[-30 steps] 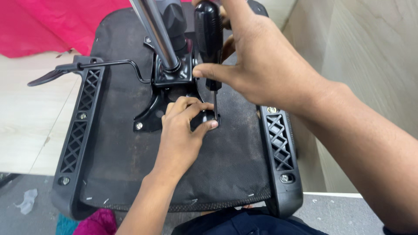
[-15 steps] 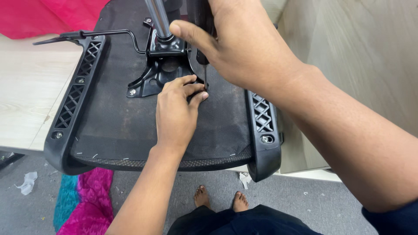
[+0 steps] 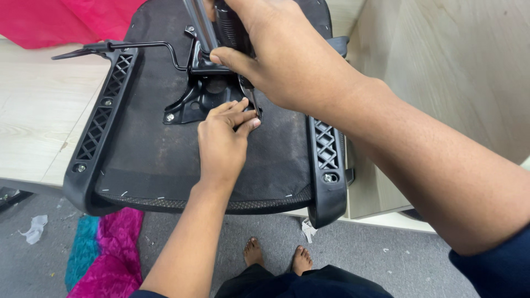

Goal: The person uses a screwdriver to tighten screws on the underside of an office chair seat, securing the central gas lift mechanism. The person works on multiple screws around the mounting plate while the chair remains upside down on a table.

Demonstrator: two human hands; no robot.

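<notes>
An upturned chair seat (image 3: 143, 160) lies across the bench (image 3: 33, 116). The right hand (image 3: 287, 60) grips a black-handled screwdriver (image 3: 234, 38) upright over the metal mounting plate (image 3: 201, 96); the left hand (image 3: 223, 146) pinches its tip near the plate.

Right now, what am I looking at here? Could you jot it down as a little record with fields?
Setting: upturned office chair seat lying on a pale wooden table
Right hand: grips a black screwdriver handle, shaft pointing down
Left hand: fingertips pinched at the screwdriver tip, on the seat underside
Fitting: black metal mounting plate with a steel column
Side lever: sticks out left
Floor: grey carpet, pink and teal cloth
</notes>
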